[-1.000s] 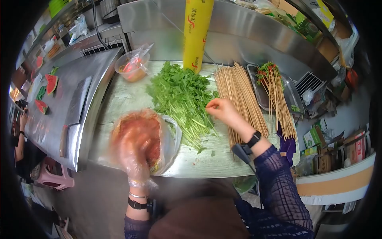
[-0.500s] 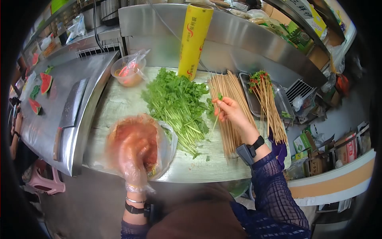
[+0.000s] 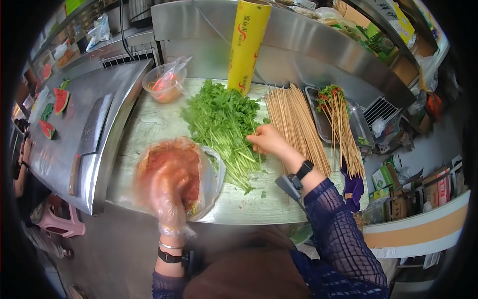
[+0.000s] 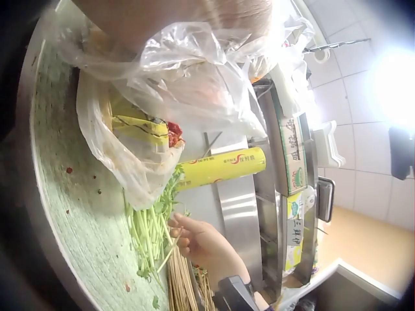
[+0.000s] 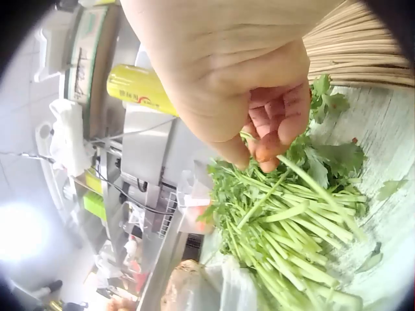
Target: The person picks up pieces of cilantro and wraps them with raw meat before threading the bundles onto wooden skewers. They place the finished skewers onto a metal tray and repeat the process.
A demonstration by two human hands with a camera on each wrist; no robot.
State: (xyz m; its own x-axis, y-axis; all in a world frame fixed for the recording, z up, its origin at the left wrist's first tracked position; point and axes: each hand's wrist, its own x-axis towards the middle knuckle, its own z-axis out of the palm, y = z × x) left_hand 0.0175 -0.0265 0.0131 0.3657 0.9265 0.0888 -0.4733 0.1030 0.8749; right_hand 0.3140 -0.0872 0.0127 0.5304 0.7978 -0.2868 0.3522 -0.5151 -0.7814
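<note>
In a clear plastic glove, the left hand [image 3: 170, 187] lies in a plastic bag of red, sauce-coated food [image 3: 191, 174]; its fingers are blurred and partly hidden there. The bare right hand [image 3: 271, 140] is at the right side of a heap of leafy green stems [image 3: 224, 119]. In the right wrist view, thumb and fingers [image 5: 269, 146] of that hand pinch a green stem [image 5: 321, 191] above the heap. Long wooden skewers [image 3: 298, 129] lie just right of this hand.
A yellow roll [image 3: 246, 50] stands behind the greens, with a plastic bowl [image 3: 164, 87] to its left. Skewers with greens on their ends lie across a metal tray [image 3: 326, 119] at right. A cleaver [image 3: 94, 124] rests on the left metal counter.
The right hand has moved left from over the skewers to the edge of the greens; the sprig it held half a second ago has shifted with it. The left hand stays in the bag.
</note>
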